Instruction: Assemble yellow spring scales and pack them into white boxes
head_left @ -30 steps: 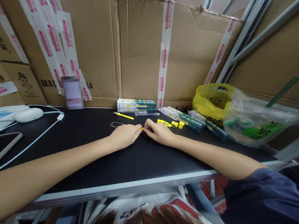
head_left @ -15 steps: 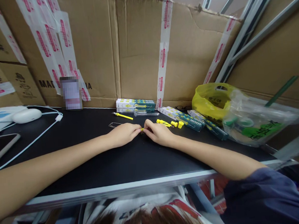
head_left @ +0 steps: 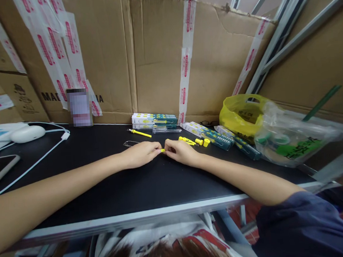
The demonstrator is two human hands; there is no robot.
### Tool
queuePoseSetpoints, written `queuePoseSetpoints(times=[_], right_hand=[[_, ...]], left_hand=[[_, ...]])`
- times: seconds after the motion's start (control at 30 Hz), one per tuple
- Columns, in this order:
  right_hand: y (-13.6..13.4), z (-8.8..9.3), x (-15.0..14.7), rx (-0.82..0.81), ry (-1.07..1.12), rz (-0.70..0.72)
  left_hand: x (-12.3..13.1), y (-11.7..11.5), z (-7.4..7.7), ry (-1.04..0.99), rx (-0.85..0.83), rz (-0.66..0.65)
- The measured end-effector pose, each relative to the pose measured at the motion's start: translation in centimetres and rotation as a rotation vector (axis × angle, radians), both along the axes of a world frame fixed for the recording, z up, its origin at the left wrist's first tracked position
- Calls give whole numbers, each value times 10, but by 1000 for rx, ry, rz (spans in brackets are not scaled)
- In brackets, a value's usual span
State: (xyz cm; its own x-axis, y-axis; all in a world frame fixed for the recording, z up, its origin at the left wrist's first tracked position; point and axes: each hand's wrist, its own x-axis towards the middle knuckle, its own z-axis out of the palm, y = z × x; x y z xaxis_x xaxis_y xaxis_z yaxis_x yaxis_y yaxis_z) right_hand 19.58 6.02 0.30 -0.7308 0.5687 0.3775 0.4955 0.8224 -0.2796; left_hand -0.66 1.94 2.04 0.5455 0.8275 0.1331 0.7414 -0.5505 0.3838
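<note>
Here, head view: both bare hands meet at the middle of the black table (head_left: 163, 191).
Working the piece: best done, I judge, with small fingertip movements, both ends kept in line and the pinch light; staying low over the table should keep a dropped part from straying.
Small yellow piece (head_left: 162, 150): between the two hands, partly covered by fingers.
Long axis: the visible sliver seems to run left to right, from hand to hand; which end is the front, I cannot tell.
Left hand (head_left: 141, 154): pinching the piece's left end with thumb and finger.
Right hand (head_left: 183, 152): fingers curled, seemingly pinching its right end; the exact contact is hidden.
Yellow rod (head_left: 142, 133): beyond the left hand, lying slantwise.
Loose yellow parts (head_left: 186, 140): just beyond the right hand.
</note>
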Motion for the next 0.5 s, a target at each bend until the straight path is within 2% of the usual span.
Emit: queuePoseSetpoints(times=[0.2,0.5], right_hand=[[3,-1,2,-59,52,35],[0,1,2,-32,29,46]], left_hand=[[-1,2,0,4,-43,34],[-1,1,-1,52,-51,52]])
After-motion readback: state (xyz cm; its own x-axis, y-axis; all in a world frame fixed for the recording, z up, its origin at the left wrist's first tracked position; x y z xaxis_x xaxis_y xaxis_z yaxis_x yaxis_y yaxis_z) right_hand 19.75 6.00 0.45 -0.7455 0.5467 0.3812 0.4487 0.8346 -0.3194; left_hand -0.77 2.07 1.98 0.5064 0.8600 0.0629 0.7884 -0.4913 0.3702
